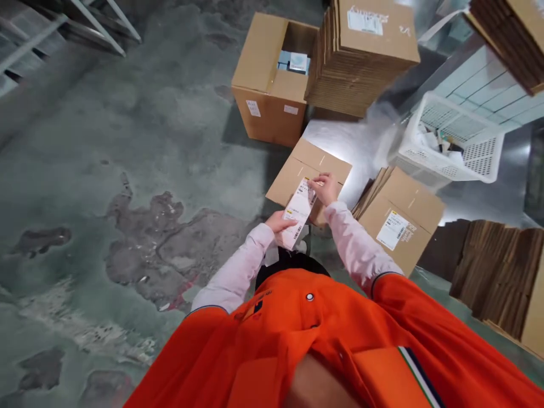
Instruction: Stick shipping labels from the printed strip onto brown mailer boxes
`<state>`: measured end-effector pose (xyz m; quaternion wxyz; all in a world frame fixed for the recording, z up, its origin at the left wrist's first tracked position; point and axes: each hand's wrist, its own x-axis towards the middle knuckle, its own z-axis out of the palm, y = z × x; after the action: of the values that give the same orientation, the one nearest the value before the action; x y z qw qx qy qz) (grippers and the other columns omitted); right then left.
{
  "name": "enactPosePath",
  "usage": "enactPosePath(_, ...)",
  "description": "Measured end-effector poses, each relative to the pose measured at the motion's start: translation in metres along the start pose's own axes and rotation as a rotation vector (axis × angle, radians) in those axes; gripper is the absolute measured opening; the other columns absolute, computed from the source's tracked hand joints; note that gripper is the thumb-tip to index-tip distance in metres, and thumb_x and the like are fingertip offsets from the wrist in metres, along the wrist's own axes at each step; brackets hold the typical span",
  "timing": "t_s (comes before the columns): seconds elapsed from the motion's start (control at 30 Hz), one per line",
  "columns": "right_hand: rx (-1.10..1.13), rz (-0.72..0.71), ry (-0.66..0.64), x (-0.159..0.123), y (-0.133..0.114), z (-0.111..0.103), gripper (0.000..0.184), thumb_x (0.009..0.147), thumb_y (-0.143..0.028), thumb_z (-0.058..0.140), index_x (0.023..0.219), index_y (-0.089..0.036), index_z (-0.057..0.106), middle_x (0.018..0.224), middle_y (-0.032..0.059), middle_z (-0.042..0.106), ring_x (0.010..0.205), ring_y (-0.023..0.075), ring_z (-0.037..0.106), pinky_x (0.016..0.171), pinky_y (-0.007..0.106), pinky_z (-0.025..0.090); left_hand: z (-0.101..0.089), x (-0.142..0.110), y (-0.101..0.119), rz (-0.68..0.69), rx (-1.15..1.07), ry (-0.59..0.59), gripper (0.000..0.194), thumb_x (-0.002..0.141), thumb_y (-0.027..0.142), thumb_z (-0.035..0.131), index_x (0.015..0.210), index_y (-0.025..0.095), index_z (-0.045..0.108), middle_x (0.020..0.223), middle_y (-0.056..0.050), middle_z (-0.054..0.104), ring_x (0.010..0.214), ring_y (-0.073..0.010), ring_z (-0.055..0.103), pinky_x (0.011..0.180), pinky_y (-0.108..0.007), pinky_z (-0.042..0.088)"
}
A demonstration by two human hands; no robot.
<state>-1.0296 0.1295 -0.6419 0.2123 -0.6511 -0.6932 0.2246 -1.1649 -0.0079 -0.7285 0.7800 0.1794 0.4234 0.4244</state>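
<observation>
A strip of printed shipping labels [301, 205] hangs between my hands. My left hand [280, 221] is closed on the strip's near part, thumb on top. At the far end, my right hand [324, 188] pinches the top label's edge with thumb and forefinger. Just beyond and partly under the strip lies a flat folded cardboard box [293, 164], bare on the part that shows. To the right, another flat box [408, 209] bears a white shipping label [392, 229] and lies on several more flat boxes.
An open carton [267, 113] with small boxes inside stands at the back. Beside it rises a tall stack of flat cardboard [361, 73]. A white plastic basket [453, 158] sits on the metal table [340, 139]. More flat cardboard [495, 277] stands at the right.
</observation>
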Motion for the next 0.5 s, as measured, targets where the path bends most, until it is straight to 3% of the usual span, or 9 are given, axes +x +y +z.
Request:
enactPosePath(0.13, -0.147, 0.104, 0.026, 0.036, 0.018, 0.032, 0.028, 0.074, -0.038, 0.071, 0.089, -0.015, 0.073, 0.126, 0.0113, 0.052, 0.121, 0.0277, 0.044, 0.109, 0.047, 0.029, -0.033, 0.008, -0.016, -0.085, -0.067, -0.003, 0.059, 0.03, 0.03, 0.094, 0.083, 0.012, 0.073, 0.089, -0.013, 0.074, 0.083, -0.028, 0.07, 0.082, -0.041, 0.053)
enactPosePath(0.23, -0.281, 0.065, 0.063, 0.042, 0.026, 0.044, 0.062, 0.075, -0.044, 0.071, 0.128, -0.014, 0.058, 0.144, 0.0173, 0.038, 0.132, 0.0332, 0.033, 0.111, 0.054, 0.021, -0.05, -0.006, -0.031, -0.159, 0.024, 0.052, 0.055, 0.026, 0.026, 0.093, 0.076, 0.013, 0.073, 0.085, -0.012, 0.075, 0.087, -0.0302, 0.069, 0.087, -0.043, 0.052)
enactPosePath(0.3, -0.381, -0.079, -0.024, 0.04, 0.026, 0.048, 0.083, 0.075, -0.048, 0.072, 0.143, -0.01, 0.041, 0.152, 0.0224, 0.028, 0.139, 0.0375, 0.023, 0.112, 0.059, 0.014, -0.06, -0.024, -0.037, -0.177, 0.087, 0.071, 0.054, 0.027, 0.027, 0.093, 0.076, 0.014, 0.074, 0.083, -0.012, 0.075, 0.088, -0.0311, 0.069, 0.087, -0.043, 0.052)
enactPosePath(0.37, -0.449, -0.306, -0.216, 0.034, 0.023, 0.053, 0.083, 0.08, -0.05, 0.066, 0.146, -0.008, 0.035, 0.155, 0.0226, 0.024, 0.145, 0.0363, 0.015, 0.115, 0.06, 0.005, -0.068, -0.042, -0.035, -0.158, 0.118, 0.075, 0.052, 0.032, 0.031, 0.092, 0.078, 0.014, 0.075, 0.084, -0.011, 0.075, 0.087, -0.0307, 0.069, 0.083, -0.042, 0.054)
enactPosePath(0.43, -0.48, -0.435, -0.334, 0.018, 0.019, 0.06, 0.08, 0.086, -0.05, 0.057, 0.146, -0.004, 0.034, 0.156, 0.0225, 0.022, 0.148, 0.0346, 0.01, 0.116, 0.058, -0.002, -0.074, -0.052, -0.021, -0.112, 0.13, 0.11, 0.049, 0.038, 0.035, 0.091, 0.079, 0.014, 0.075, 0.082, -0.011, 0.074, 0.08, -0.0282, 0.069, 0.076, -0.039, 0.055)
enactPosePath(0.5, -0.47, -0.477, -0.373, -0.006, 0.017, 0.068, 0.08, 0.087, -0.051, 0.052, 0.146, -0.001, 0.034, 0.156, 0.0242, 0.022, 0.148, 0.0358, 0.008, 0.117, 0.057, -0.003, -0.075, -0.049, 0.004, -0.04, 0.132, 0.184, 0.043, 0.043, 0.038, 0.089, 0.076, 0.014, 0.074, 0.077, -0.01, 0.074, 0.071, -0.0246, 0.068, 0.07, -0.035, 0.055)
